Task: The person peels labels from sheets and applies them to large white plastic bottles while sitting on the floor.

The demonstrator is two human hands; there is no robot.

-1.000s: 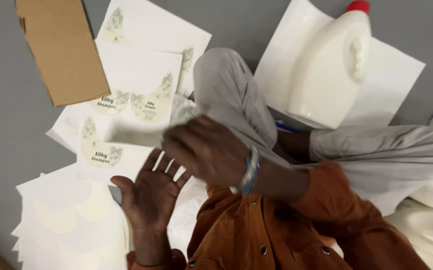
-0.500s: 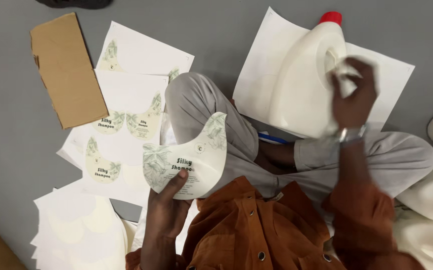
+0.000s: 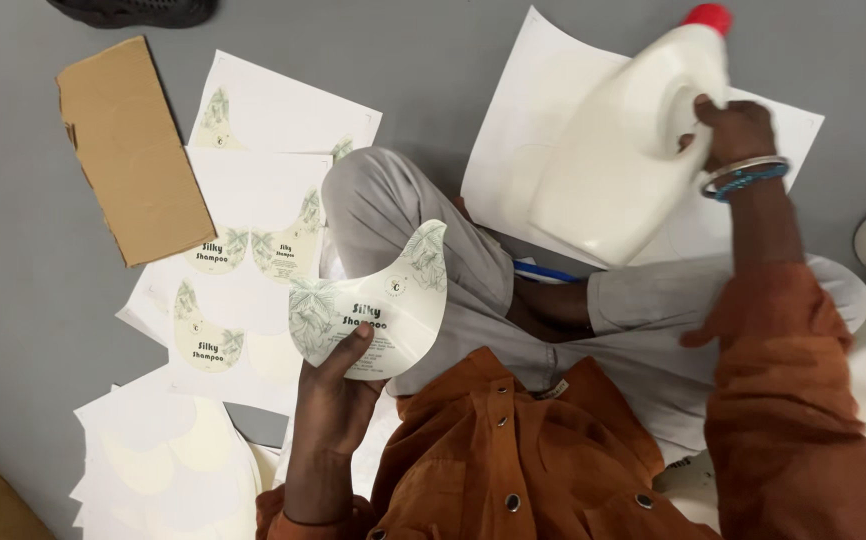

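Nearest the camera, the left hand (image 3: 338, 395) is closed in a pinch on the near edge of a curved, crescent-cut white paper label printed with green leaves (image 3: 373, 305), thumb on its printed face and fingers behind; the label stands up over the person's grey-trousered knee (image 3: 403, 220), its printed side toward the camera and its long axis running from near left to far right. To the left of that hand, on the grey floor (image 3: 13, 300), lie stacked white backing sheets with the labels peeled off (image 3: 163, 470), and farther out sheets that carry uncut leaf-printed labels (image 3: 243, 260). Beyond the label and to its right, the right hand (image 3: 738, 130), a blue and silver bangle on its wrist, is wrapped tight around the handle of a large white plastic jug with a red cap (image 3: 623, 150), holding it tilted clear of a big white paper sheet (image 3: 543, 90). The jug's long axis runs from its base at near left to the cap at far right, so its broad flat side faces the label, with the knee between the two; the left hand is the nearer one to that side. Far left lie a brown cardboard piece (image 3: 128, 145) and, at the far edge, a dark shoe (image 3: 133, 10).
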